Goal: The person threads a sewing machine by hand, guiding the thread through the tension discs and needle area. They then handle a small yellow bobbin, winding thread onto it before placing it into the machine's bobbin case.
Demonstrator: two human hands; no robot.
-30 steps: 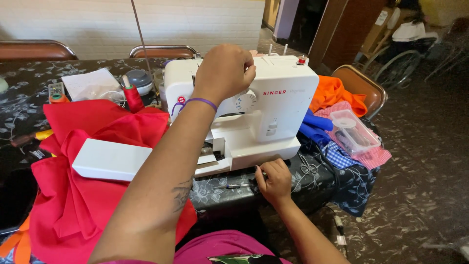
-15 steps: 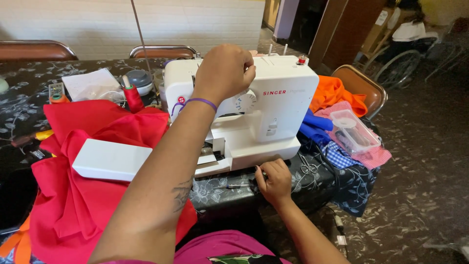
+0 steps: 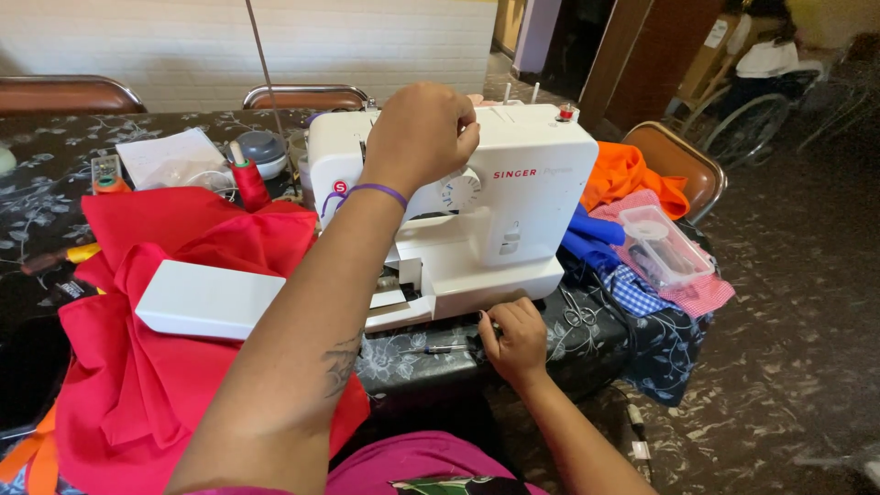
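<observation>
Our left hand [image 3: 417, 137] grips the top of the white sewing machine [image 3: 513, 211] on the table [image 3: 37, 206]; our right hand [image 3: 515, 337] closes on a small tool [image 3: 440, 349] below it. A clear box [image 3: 665, 246] holds items we cannot identify.

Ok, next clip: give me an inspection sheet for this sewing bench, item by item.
Surface: dark floral-patterned tablecloth over the table, mostly covered.
Job's things: white sewing machine, its detached white panel lying on red fabric; small screwdriver-like tool at the table edge.
Clutter: red thread spool, clear plastic box on checked cloth, orange cloth, blue cloth, small scissors.
Grips: left hand closed on the machine's top; right hand at the tool's end, grip unclear.
Cables: dark cord hanging off the table's right side.
Surroundings: chairs, tiled wall, wheelchair at far right.
</observation>
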